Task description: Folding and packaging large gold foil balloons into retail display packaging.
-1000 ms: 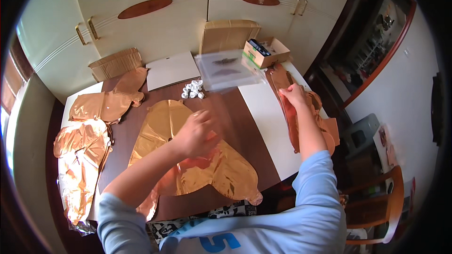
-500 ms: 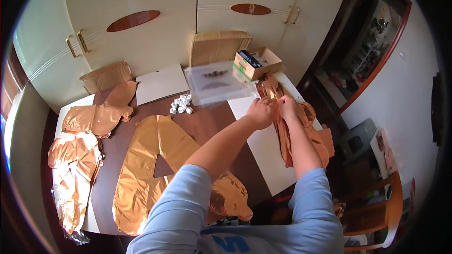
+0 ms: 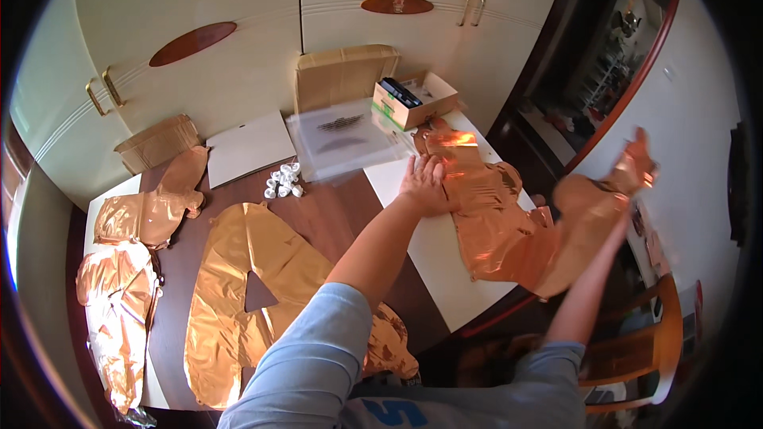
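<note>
A copper-coloured foil balloon [image 3: 497, 222], uninflated and creased, lies partly unfolded on the right side of the table. My left hand [image 3: 425, 184] rests flat on its left edge, fingers stretched out. Off to the right, my right hand [image 3: 621, 221] is raised past the table edge, gripping a blurred part of the same balloon; the foil hides most of its fingers. A large A-shaped foil balloon [image 3: 218, 302] is spread out to the left of my left forearm. Another crumpled foil piece [image 3: 391, 342] shows beyond my left sleeve.
Two more foil balloons [image 3: 119, 290] lie along the left side. Several white ribbon rolls [image 3: 284, 180] sit mid-table, near a clear plastic sheet [image 3: 338, 139] and a white board [image 3: 250, 149]. An open carton [image 3: 429, 103] stands at the back. A wooden chair [image 3: 628, 361] is at right.
My right hand has swung out to the right, pulling the foil balloon open from its bunched strip. My left hand has flattened onto its edge. The view has shifted slightly.
</note>
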`<action>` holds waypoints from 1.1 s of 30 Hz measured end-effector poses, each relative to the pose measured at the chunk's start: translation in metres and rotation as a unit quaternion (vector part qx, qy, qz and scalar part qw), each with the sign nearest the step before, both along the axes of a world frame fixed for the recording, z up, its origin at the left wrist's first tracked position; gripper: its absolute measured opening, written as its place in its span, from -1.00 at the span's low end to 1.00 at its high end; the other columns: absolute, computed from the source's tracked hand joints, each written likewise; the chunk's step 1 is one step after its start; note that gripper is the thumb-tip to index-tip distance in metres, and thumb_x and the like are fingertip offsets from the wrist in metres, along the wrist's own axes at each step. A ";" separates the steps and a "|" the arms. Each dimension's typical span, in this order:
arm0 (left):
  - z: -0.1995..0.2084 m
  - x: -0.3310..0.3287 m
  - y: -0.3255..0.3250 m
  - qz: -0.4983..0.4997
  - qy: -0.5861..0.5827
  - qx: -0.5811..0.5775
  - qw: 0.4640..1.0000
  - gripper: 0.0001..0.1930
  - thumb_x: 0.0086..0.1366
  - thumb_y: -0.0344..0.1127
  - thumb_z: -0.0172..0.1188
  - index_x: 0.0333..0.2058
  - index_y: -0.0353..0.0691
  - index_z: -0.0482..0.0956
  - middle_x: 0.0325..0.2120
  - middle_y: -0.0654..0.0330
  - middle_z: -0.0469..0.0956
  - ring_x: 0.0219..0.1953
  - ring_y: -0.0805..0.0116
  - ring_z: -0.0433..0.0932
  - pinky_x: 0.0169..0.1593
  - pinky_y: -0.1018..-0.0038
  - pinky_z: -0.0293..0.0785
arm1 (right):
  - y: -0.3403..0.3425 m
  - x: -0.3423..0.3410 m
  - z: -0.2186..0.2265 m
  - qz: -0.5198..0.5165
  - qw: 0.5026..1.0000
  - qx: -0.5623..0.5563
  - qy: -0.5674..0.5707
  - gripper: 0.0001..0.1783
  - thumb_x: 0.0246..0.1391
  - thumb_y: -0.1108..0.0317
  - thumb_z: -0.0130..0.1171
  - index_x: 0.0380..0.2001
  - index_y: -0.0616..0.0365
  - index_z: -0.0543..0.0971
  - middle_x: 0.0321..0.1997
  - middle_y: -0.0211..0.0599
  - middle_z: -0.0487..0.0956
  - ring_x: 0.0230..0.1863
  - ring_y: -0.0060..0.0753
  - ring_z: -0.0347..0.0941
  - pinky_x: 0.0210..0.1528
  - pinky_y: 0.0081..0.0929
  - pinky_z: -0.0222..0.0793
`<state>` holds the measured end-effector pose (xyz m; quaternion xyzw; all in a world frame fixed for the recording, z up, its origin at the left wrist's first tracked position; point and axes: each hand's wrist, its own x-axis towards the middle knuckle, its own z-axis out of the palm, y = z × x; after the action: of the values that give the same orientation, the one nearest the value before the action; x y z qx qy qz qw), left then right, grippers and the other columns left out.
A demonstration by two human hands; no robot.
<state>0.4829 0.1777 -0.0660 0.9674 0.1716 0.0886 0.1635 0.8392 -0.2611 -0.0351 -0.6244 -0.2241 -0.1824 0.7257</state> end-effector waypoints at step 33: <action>0.015 -0.542 -0.058 0.198 -0.036 0.024 0.979 -0.30 0.10 -0.05 0.35 0.19 -0.18 0.38 0.21 -0.04 0.34 0.34 -0.10 0.19 0.36 -0.06 0.06 | 0.463 -0.643 -0.032 0.387 0.866 -0.313 -0.038 -0.72 0.25 0.22 0.08 -0.38 0.25 0.54 -0.47 -0.11 0.61 -0.41 -0.15 0.57 -0.34 -0.24 0.44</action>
<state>-0.0590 0.1201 -0.0510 0.9141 0.3519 0.1578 0.1252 0.1965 0.2019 -0.0675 -0.6744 -0.5209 0.1695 0.4951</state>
